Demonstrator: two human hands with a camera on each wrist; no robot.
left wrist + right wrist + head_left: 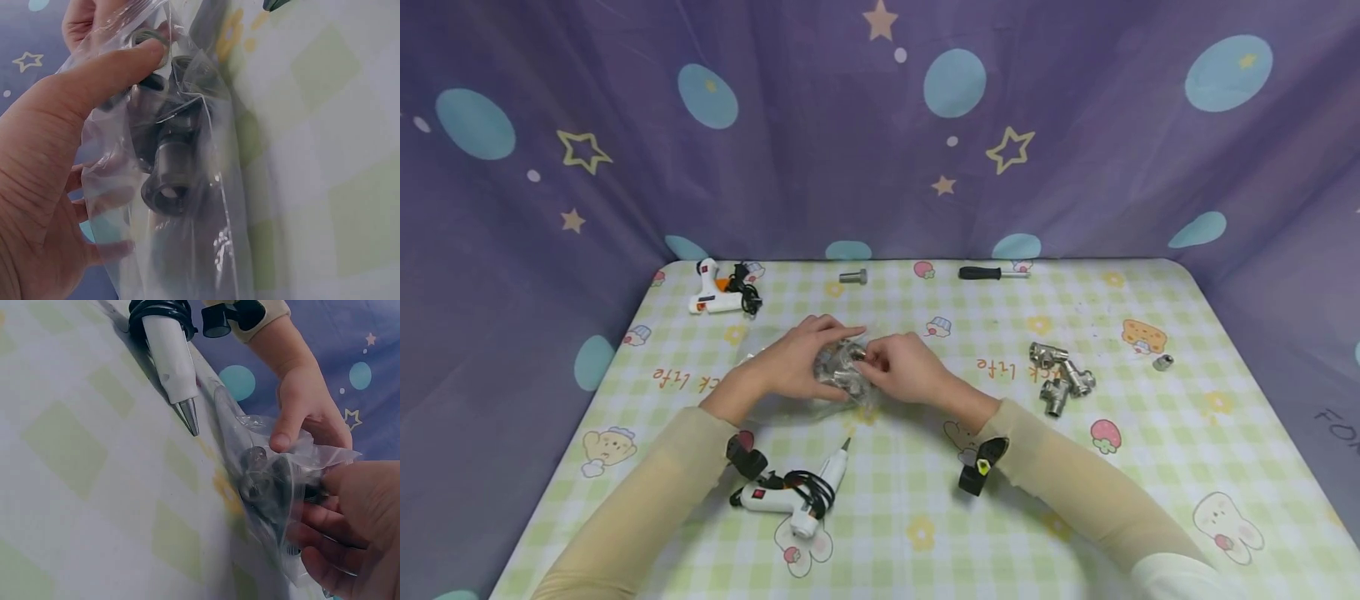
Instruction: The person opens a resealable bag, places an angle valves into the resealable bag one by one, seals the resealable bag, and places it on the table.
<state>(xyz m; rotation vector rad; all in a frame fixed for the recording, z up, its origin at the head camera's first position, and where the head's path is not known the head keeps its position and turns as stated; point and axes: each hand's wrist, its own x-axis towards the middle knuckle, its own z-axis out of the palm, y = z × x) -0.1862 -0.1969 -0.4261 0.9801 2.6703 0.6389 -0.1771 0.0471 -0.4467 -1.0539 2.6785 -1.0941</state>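
A clear plastic bag (797,408) lies low over the table between both hands, with several metal pipe fittings (172,172) inside. My left hand (793,362) holds the bag from the left, its thumb pressed over the plastic near the fittings, the other fingers behind. At the bag's right end, my right hand (906,371) has its fingers curled, thumb and forefinger pinching at the bag's mouth (331,456). A dark fitting (312,487) shows blurred right at those fingertips; I cannot tell whether they grip it too.
A white glue gun (790,496) with a coiled black cord lies in front of the bag. Another glue gun (715,292) is at the back left. A bolt (853,277) and a screwdriver (992,273) lie along the back. Rightward are several tee fittings (1056,392) and a small fitting (1163,362).
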